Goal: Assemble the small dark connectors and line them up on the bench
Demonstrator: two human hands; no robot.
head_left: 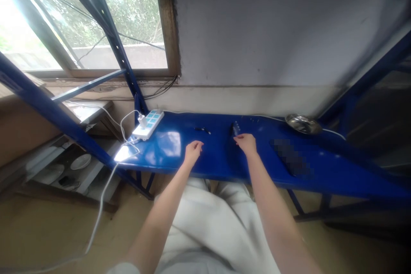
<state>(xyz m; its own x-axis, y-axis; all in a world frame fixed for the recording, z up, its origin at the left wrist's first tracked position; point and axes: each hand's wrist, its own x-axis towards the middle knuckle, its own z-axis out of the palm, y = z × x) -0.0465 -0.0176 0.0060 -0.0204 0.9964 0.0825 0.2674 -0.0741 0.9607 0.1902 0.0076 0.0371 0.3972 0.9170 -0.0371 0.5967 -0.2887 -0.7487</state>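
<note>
My left hand (193, 153) hovers over the front part of the blue table (215, 158), its fingers drawn together; whatever they pinch is too small to make out. Beyond it lies a small black item with a white tip (203, 129), like a short pen or connector. My right hand (246, 142) is closed, with its fingertips at the near end of a small dark object with clear, bumpy parts (236, 128). Whether those fingers grip this object or only rest beside it, I cannot tell. A few tiny bits (254, 120) lie farther back.
A white power strip (148, 125) with a plug and cable sits at the table's left end. On the right are a shiny metal bowl (303, 123) and a dark, blurred flat object (290, 157). Blue frame posts (111, 36) flank the table; a wall (257, 30) stands behind.
</note>
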